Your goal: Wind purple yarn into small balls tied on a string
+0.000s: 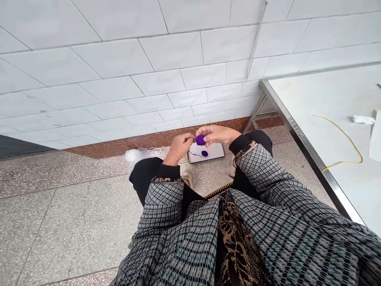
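Purple, yarn-like material makes up the small bundle which, in the head view, the person holds up just above the white-faced tray. The right hand grasps it lightly between thumb and fingers, probably because so soft a piece would squash under a full grip. The left hand has thumb and forefinger pinched together at its edge, apparently on a dark strand, perhaps to steady that side; the exact contact is too small to tell. A second purple piece rests on the tray, a thin dark thread trailing beside it; the pale surface seemingly keeps both off the floor and easy to see. Clear plastic lies left of the tray. Well to its right, the counter bears a yellow cord, out of the hands' way.
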### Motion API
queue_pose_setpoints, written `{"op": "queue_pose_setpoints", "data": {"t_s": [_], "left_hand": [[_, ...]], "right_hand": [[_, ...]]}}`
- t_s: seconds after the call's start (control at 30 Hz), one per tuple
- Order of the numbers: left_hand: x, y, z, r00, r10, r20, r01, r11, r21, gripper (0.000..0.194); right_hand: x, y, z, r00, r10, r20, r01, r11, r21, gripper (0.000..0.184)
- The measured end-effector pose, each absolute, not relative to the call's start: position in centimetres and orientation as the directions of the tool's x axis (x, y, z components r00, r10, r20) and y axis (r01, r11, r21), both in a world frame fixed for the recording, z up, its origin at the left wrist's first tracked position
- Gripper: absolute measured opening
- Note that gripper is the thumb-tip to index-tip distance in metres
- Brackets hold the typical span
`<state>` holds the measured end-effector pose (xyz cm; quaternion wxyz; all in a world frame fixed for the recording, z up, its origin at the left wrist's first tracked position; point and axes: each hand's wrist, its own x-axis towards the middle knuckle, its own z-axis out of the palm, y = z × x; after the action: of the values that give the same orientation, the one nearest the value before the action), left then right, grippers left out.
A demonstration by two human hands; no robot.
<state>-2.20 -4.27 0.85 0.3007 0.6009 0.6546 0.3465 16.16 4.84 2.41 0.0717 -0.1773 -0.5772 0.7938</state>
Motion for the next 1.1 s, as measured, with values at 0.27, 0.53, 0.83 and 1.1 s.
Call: {"op": "queue_pose_setpoints", "data": {"t_s": [0.27, 0.53, 0.83, 1.1], "left_hand": [[-2.9, -5.5, -2.6, -0.104, 0.973, -0.205, 0.265, 0.226, 0.938, 0.018], [-5.9, -5.5, -4.6, -0.366, 0.93, -0.027, 0.564, 0.245, 0.789, 0.025], [-1.9, -1.8, -2.7, -0.067, 0.997, 0.048, 0.249, -0.03, 0.968, 0.054], [-1.1, -2.1, -2.6, -0.114, 0.981, 0.157, 0.656, -0.044, 0.753, 0.018]], "right_hand": [[13.9, 5.8, 2.9, -0.833, 0.544, -0.099, -0.332, -0.635, -0.697, 0.015], [13.2, 6.7, 2.9, -0.793, 0.607, -0.061, -0.394, -0.586, -0.708, 0.014], [13.6, 5.5, 2.2, -0.807, 0.534, -0.251, -0.123, -0.568, -0.814, 0.012], [13.2, 8.2, 3.2, -0.636, 0.724, -0.267, -0.263, -0.528, -0.807, 0.012]]}}
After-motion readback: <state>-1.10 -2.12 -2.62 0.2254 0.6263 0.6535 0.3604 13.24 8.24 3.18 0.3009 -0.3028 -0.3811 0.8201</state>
